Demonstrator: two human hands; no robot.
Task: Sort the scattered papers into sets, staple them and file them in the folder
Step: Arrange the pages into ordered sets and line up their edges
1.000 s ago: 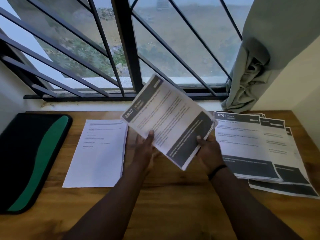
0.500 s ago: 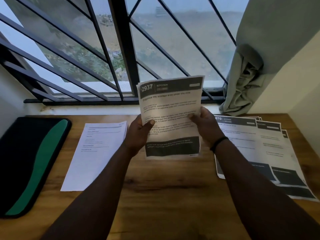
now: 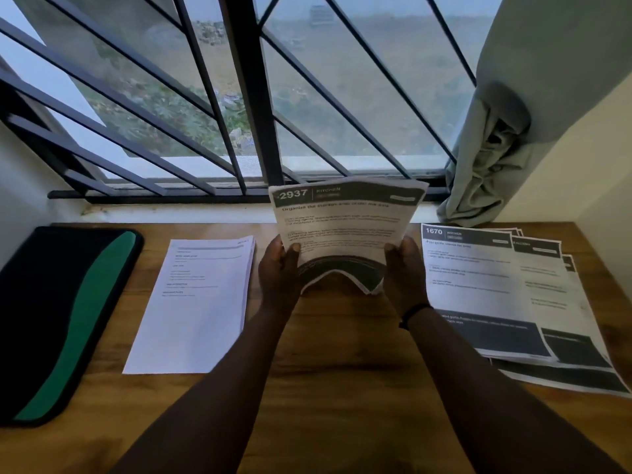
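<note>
A set of printed sheets headed 2937 [image 3: 345, 217] stands upright over the middle of the wooden desk [image 3: 342, 364], its lower edge bowed where it meets the desktop. My left hand [image 3: 278, 273] grips its left edge and my right hand [image 3: 402, 271] grips its right edge, thumbs on the front page. A white stack of plain pages [image 3: 195, 302] lies flat to the left. Fanned sheets headed 1670 [image 3: 489, 289] lie to the right. The black and green folder [image 3: 58, 319] rests at the far left. No stapler is in view.
A barred window [image 3: 246, 97] runs behind the desk with a sill along its back edge. A grey curtain [image 3: 496, 148] hangs bunched at the back right corner beside the cream wall [image 3: 588, 165]. Bare wood shows in front of my arms.
The 2937 set has turned from tilted to upright and come down until its lower edge bows on the desk. Both hands slid to its side edges.
</note>
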